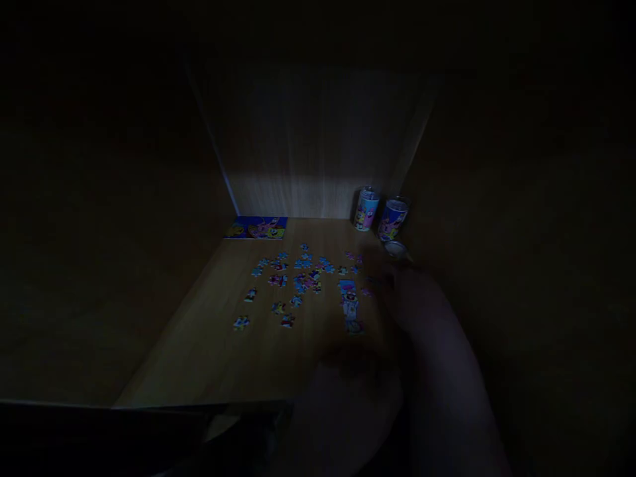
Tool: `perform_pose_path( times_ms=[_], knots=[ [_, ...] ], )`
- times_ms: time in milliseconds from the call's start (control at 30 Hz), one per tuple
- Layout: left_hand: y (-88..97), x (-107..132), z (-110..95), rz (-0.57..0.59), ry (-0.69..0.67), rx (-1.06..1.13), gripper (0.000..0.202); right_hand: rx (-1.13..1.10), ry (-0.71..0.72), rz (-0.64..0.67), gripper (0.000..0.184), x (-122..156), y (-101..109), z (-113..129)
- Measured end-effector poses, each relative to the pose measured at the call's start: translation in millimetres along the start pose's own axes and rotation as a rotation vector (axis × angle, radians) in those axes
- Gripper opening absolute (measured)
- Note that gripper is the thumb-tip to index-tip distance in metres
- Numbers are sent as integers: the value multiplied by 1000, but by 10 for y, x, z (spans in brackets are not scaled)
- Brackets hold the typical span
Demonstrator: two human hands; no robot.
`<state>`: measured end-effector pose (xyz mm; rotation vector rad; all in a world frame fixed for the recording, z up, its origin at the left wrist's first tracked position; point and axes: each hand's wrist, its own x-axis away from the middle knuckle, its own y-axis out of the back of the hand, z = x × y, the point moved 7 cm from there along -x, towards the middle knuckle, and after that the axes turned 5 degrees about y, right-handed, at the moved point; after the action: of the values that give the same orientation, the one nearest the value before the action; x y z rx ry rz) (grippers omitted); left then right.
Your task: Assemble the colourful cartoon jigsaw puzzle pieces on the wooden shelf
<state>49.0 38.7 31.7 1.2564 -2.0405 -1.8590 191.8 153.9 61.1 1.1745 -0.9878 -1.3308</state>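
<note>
Your right hand reaches over the dim wooden table beside the scattered puzzle pieces, its grip too dark to tell, near two printed cans.

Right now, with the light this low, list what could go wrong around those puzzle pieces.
1. The right hand hovers at the edge of the loose puzzle pieces; a sweep could scatter them or break the joined strip.
2. The two printed cans and a lid stand just beyond that hand and might be knocked over.
3. The dimness may hide pieces near the table edge.
</note>
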Motion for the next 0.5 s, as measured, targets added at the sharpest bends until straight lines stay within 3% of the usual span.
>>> perform_pose_path(
  times_ms=[167, 500],
  knots=[
    [-72, -55, 15, 21, 78, -28, 8, -70, -64, 4, 11, 3, 14, -31],
    [-4, -109, -35, 23, 54, -110, 19, -73, -56, 59, 12, -3, 14, 19]
  ],
)
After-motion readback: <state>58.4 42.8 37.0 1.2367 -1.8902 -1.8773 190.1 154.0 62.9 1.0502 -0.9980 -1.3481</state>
